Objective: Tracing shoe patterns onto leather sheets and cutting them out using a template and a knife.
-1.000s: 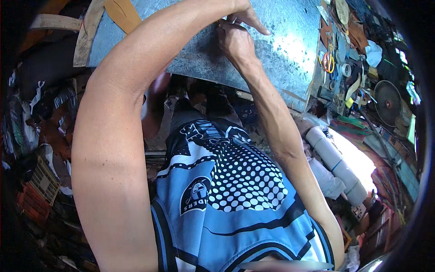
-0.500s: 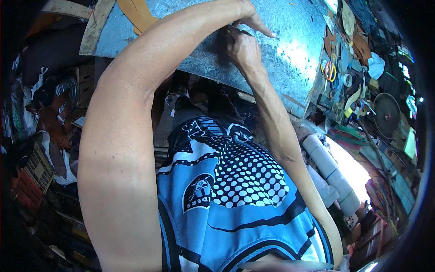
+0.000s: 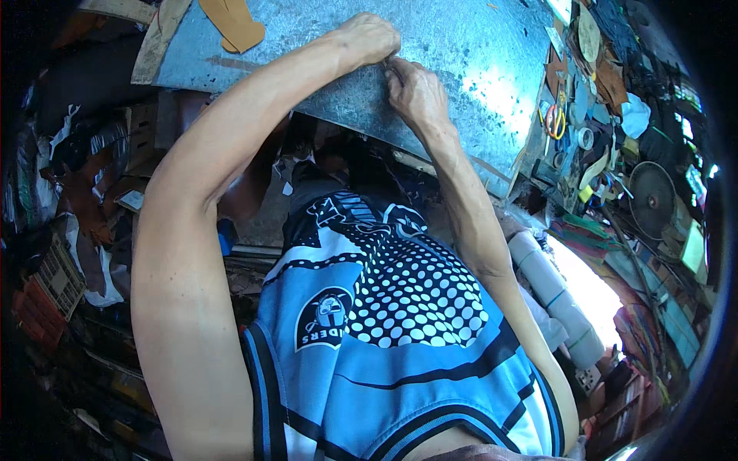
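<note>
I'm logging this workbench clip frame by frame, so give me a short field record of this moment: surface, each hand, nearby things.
surface: galvanised metal sheet covering the bench
left hand: left hand fisted on the sheet near its front edge
right hand: right hand beside it, fingertips meeting the left; anything pinched is too small to tell
nearby: tan leather piece far left; orange-handled scissors at right

Sleeveless blue jersey (image 3: pixel 400 346), black-and-white stripes, dotted black panel, round crest; bare arms.

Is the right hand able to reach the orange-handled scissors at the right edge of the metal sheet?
Probably yes: the right hand rests on the grey metal sheet, and only bare sheet lies between it and the orange-handled scissors.
</note>
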### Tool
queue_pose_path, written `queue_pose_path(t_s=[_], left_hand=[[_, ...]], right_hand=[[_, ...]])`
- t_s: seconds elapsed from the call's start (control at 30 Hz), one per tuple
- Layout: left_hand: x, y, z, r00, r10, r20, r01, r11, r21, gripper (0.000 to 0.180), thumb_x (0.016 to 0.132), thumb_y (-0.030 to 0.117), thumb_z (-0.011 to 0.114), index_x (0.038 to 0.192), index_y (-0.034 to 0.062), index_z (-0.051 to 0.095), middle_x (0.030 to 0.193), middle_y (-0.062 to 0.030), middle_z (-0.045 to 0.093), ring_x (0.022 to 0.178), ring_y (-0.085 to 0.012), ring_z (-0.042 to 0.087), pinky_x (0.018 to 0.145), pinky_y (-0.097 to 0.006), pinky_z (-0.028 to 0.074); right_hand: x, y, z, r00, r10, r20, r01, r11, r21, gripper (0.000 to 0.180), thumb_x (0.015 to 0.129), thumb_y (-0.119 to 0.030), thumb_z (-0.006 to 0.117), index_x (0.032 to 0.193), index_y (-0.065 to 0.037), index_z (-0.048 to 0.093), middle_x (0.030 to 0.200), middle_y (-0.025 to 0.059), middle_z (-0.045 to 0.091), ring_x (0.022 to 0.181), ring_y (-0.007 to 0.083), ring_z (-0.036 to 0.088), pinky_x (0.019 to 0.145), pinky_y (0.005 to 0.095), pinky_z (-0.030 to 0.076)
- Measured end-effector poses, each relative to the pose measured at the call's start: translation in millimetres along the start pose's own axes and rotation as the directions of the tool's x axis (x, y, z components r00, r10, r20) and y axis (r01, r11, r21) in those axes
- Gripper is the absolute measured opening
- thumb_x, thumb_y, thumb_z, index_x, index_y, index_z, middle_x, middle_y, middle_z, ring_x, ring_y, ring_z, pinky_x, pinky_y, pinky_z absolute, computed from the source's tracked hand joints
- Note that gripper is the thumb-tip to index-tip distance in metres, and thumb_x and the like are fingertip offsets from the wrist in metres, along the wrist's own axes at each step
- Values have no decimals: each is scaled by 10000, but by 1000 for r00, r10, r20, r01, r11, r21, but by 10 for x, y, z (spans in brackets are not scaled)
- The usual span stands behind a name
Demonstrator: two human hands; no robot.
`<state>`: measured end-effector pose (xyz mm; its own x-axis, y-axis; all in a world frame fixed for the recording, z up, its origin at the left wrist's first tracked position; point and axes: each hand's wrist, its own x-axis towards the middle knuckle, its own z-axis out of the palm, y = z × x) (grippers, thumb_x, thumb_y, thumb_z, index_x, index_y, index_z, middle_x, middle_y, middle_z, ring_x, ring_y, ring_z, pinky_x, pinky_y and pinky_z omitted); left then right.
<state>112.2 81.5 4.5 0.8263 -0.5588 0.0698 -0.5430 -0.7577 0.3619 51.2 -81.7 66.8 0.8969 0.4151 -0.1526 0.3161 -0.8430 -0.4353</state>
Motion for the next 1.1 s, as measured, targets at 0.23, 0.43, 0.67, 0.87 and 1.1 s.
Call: queue_pose_path(t_s=[0.23,0.43,0.67,0.87,1.1], left_hand=[[-155,-54,-24,996,9,90,-11,1000,20,235,803,212,654,1000,105,724,1080,-161,671,1051,-320,648,846,-424,535],[-266,-78,70,992,0,-125,8,998,69,113,682,157,626,667,57,676,701,-165,664,711,-349,673,657,-449,518],[-315,57,-61,990,-76,-120,91,989,120,184,690,224,685,724,44,695,803,-173,688,775,-336,674,692,-456,519],[-299,223,-287,982,-183,52,169,963,209,328,680,329,750,831,38,731,881,-157,697,844,-308,683,716,-437,531],[-281,486,-634,920,-294,259,222,936,273,498,667,450,784,969,59,714,989,-111,685,955,-248,654,760,-422,517]], right_hand=[[-163,-70,-134,999,-34,37,35,999,-8,288,889,-192,586,1140,-83,677,976,211,680,889,407,661,792,487,530],[-255,-106,-189,997,-40,64,40,999,3,292,899,-206,591,1142,-71,680,1015,204,685,914,410,655,815,469,521],[-328,-200,-230,995,-60,78,60,998,10,284,899,-209,590,1127,-65,679,1029,204,683,915,413,654,823,466,520],[-425,-286,-285,992,-66,109,68,998,-9,275,899,-185,589,1142,-82,667,1005,188,676,896,413,649,788,475,517],[-617,-308,-335,993,-55,108,55,998,0,268,900,-177,596,1141,-85,668,1001,174,672,888,400,649,778,471,516]])
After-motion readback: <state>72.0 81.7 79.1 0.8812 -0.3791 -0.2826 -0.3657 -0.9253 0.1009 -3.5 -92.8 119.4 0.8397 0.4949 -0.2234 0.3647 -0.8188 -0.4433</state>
